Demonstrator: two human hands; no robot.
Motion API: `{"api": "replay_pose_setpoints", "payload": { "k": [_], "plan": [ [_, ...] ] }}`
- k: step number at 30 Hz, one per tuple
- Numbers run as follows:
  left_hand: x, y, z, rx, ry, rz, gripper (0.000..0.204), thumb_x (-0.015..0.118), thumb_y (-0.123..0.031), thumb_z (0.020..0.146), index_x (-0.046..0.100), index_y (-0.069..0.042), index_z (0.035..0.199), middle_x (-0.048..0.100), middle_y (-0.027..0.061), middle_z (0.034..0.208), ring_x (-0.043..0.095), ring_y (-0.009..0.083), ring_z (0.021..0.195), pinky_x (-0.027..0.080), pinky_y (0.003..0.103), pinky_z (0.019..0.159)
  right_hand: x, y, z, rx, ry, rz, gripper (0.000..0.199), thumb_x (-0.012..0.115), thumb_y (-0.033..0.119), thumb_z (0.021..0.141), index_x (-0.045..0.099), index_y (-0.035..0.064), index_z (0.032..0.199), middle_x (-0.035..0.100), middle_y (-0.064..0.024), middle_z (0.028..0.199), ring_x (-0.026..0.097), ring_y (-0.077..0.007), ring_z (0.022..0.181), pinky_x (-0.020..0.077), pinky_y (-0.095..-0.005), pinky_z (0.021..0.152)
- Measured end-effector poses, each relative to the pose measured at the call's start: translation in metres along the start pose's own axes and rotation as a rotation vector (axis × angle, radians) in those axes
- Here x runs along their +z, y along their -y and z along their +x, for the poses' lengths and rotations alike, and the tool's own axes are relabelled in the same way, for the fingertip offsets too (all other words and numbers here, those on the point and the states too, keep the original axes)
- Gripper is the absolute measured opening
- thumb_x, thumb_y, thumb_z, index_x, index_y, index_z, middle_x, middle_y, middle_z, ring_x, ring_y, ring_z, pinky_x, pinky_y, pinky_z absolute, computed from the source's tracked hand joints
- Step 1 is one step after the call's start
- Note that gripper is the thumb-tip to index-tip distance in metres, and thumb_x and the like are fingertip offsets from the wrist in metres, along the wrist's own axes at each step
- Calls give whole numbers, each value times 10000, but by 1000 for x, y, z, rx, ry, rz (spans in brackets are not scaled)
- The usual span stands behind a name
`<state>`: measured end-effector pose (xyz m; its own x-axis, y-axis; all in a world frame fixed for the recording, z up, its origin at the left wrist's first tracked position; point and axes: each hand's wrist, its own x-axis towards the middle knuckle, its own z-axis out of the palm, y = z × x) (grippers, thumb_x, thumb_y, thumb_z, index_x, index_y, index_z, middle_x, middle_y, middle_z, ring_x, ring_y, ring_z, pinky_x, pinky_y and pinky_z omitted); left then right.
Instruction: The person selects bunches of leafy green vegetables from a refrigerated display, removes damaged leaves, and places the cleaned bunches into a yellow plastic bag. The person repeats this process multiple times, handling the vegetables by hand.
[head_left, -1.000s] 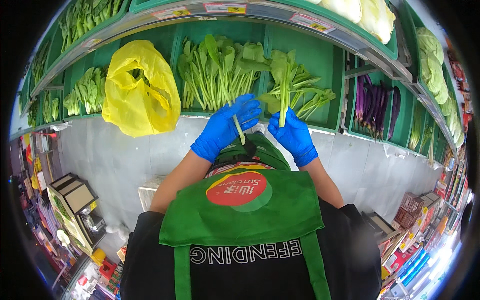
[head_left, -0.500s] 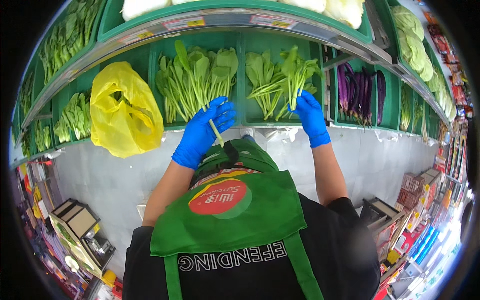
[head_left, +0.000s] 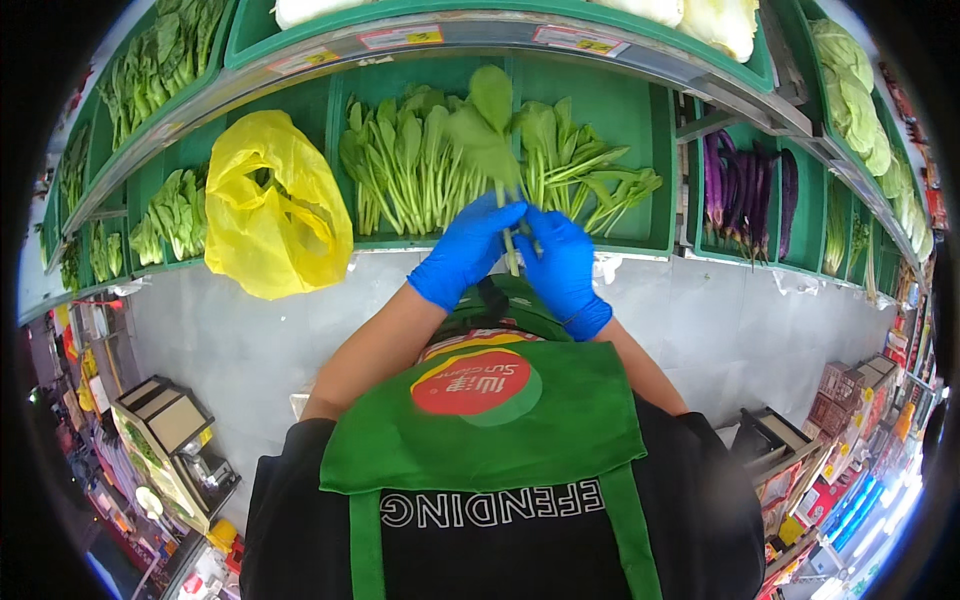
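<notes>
- Left hand [head_left: 468, 252], blue glove: fingers pinched shut on the stalk [head_left: 511, 250] of a leafy green, at about the middle of the stem.
- Right hand [head_left: 562, 268], blue glove: closed on the same stalk from the other side, touching the left fingertips. Exact finger wrap is hidden by the glove back.
- Stalk is upright between the two hands, pale stem end poking out below them, broad leaf [head_left: 487, 130] fanned out above. Looks like a two-hand pinch so the limp stem stays straight and the leaf is turned up where it can be seen.
- It's held in the air, just in front of the crate [head_left: 640, 140], not resting in it.
- Just beyond the hands: green crate with loose greens [head_left: 410, 170], stems down, leaves up, leaning on the back wall. More greens [head_left: 590, 180] to the right of the hands lie splayed sideways.
- Left of the left hand: yellow bag [head_left: 265, 215] hanging off the shelf edge, mouth open, within reach. Something dark green shows inside; can't tell what.
- Well right of the right hand: long purple eggplants [head_left: 745, 190], standing upright in their own crate.
- Above the hands: upper shelf with pale cabbages [head_left: 715, 20], apart from the stalk.
- Below the hands: green apron [head_left: 490, 430] over a dark top, forearms bare, elbows bent so the stalk sits close to the chest.
</notes>
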<state>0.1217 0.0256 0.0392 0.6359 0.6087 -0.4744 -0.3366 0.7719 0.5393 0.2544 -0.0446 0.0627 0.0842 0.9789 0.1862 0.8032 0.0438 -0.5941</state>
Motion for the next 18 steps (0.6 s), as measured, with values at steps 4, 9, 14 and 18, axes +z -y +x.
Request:
{"api": "replay_pose_setpoints", "payload": {
  "k": [4, 9, 14, 18],
  "plan": [
    [-1, -9, -18, 40, -143, 79, 347, 599, -156, 842, 509, -20, 1148, 602, 111, 1007, 595, 199, 898, 485, 315, 780, 7, 17, -11, -8, -9, 271, 252, 659, 88, 767, 593, 57, 1008, 583, -100, 803, 574, -231, 687, 452, -323, 625],
    [-34, -3, -23, 58, -130, -41, 378, 577, -104, 853, 493, -18, 1212, 605, 124, 1075, 594, 244, 987, 484, 364, 857, -2, -7, -21, 433, -17, 618, 271, 650, 125, 825, 558, 26, 1060, 592, -35, 863, 566, -136, 770, 457, -282, 666],
    [-27, -3, -30, 57, -190, 57, 396, 595, -76, 836, 498, -20, 1216, 608, 114, 1057, 598, 220, 942, 486, 337, 828, 12, -12, -7, 573, 282, 942, 263, 619, 151, 850, 576, 13, 1070, 622, -65, 888, 591, -123, 828, 468, -229, 724],
    [-23, 2, -34, 140, -194, 147, 403, 604, -50, 820, 500, -11, 1208, 608, 102, 1045, 597, 189, 911, 481, 302, 803, 36, -15, -5, 495, 211, 948, 212, 613, 134, 850, 605, -10, 1005, 630, -72, 882, 595, -129, 814, 483, -255, 731]
  ]
}}
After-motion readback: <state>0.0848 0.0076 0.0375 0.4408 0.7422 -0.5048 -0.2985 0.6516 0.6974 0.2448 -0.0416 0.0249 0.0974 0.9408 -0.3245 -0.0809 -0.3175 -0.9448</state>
